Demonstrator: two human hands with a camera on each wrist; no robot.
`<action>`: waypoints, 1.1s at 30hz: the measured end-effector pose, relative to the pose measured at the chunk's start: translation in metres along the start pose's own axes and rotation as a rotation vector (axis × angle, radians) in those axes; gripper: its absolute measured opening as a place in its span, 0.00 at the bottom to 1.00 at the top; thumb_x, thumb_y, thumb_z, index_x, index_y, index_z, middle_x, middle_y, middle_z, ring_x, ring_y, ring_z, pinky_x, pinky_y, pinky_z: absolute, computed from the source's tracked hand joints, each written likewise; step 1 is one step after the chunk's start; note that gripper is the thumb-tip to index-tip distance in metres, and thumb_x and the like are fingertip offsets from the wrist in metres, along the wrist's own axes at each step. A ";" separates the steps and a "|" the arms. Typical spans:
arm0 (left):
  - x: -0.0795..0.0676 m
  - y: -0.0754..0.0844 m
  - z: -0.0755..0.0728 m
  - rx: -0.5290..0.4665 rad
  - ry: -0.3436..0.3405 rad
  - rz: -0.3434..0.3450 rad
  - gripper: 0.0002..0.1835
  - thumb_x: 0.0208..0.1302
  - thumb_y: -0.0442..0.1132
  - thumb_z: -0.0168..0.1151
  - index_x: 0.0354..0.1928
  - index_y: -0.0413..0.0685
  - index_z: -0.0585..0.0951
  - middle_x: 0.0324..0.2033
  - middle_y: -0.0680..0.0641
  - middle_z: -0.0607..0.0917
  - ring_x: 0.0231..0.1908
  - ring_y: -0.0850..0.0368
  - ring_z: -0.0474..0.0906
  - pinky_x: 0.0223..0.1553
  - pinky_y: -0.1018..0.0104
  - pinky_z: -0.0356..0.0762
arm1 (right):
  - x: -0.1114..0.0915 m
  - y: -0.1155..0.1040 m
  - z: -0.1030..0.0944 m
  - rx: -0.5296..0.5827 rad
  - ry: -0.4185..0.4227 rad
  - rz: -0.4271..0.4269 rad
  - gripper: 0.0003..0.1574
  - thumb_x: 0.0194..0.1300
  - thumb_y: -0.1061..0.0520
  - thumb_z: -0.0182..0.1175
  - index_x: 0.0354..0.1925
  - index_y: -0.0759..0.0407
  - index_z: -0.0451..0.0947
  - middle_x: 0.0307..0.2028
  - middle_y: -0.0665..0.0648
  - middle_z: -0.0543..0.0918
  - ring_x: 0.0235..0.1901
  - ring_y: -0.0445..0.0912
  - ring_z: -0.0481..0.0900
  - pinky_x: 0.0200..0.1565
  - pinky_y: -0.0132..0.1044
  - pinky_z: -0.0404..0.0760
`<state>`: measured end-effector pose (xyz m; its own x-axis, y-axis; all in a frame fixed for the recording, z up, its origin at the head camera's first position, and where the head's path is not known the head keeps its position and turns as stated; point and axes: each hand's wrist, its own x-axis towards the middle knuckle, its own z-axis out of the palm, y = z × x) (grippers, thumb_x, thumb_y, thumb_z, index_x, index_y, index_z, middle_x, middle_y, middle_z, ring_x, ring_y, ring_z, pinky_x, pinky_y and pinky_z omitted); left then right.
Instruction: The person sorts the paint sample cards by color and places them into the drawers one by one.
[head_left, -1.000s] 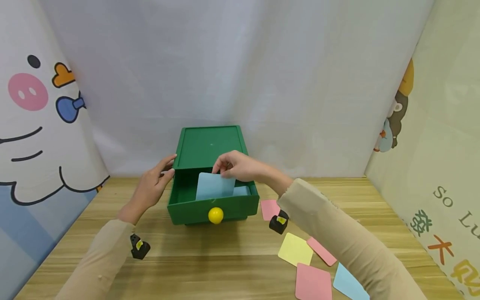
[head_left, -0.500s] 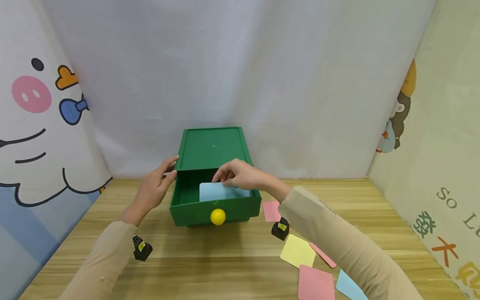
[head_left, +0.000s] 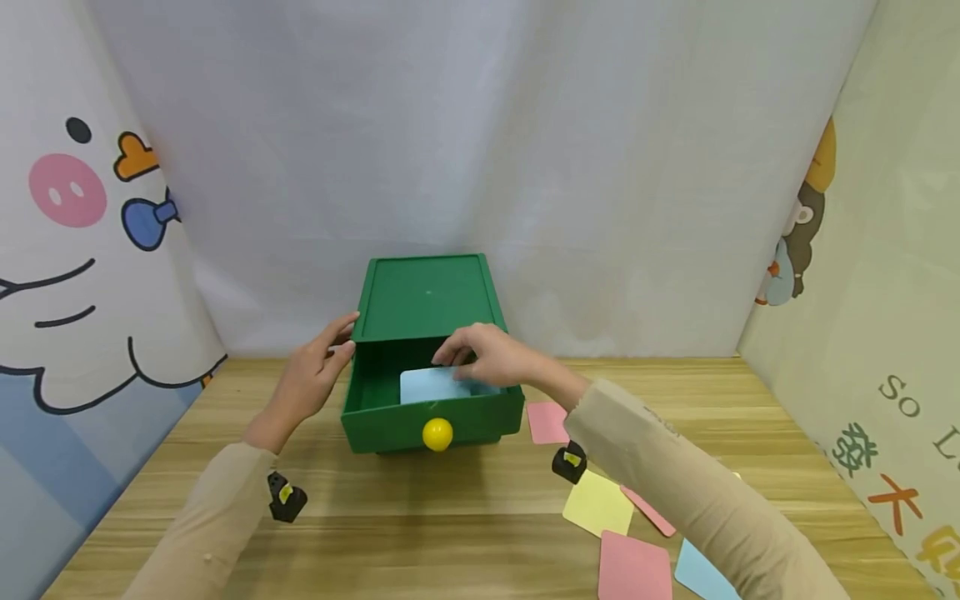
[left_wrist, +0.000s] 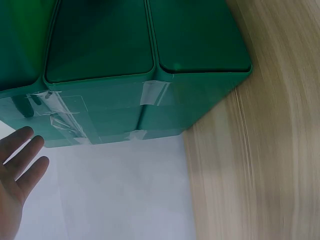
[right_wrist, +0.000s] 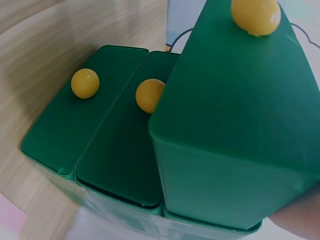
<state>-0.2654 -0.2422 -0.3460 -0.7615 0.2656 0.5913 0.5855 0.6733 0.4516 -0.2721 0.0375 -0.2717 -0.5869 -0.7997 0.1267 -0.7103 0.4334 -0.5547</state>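
Note:
A green drawer cabinet (head_left: 431, 296) stands on the table, its top drawer (head_left: 375, 425) with a yellow knob (head_left: 437, 434) pulled out. Low inside that drawer lies a blue card (head_left: 431, 387); part of another blue card (head_left: 486, 389) shows to its right. My right hand (head_left: 487, 354) hangs over the drawer with loosely bent fingers, thumb close above the card's upper edge; contact is hard to make out. Beside the cabinet's left edge is my left hand (head_left: 303, 379), fingers extended. The left wrist view shows its fingers (left_wrist: 32, 175) near the green side wall.
Right of the cabinet lie pink cards (head_left: 635, 567), a yellow card (head_left: 598, 503) and a blue card (head_left: 703, 571). Two lower drawers (right_wrist: 85, 125) have yellow knobs and are closed. A pale cloth (head_left: 600, 208) hangs behind the cabinet.
The blue card went down from upright in my right hand into the drawer. Then my right hand shifted slightly right while the card stayed put. The left hand kept its place.

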 end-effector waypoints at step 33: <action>0.000 0.000 -0.004 0.000 -0.034 -0.026 0.24 0.71 0.41 0.43 0.66 0.44 0.61 0.52 0.31 0.74 0.49 0.37 0.74 0.46 0.43 0.73 | -0.180 0.063 -0.057 0.031 0.214 0.267 0.24 0.58 0.60 0.61 0.52 0.71 0.71 0.43 0.62 0.77 0.42 0.50 0.76 0.43 0.41 0.78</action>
<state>-0.2648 -0.2451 -0.3433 -0.7856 0.2706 0.5564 0.5650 0.6804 0.4667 -0.2338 0.2327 -0.2824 -0.8211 -0.5531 0.1414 -0.5103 0.6002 -0.6159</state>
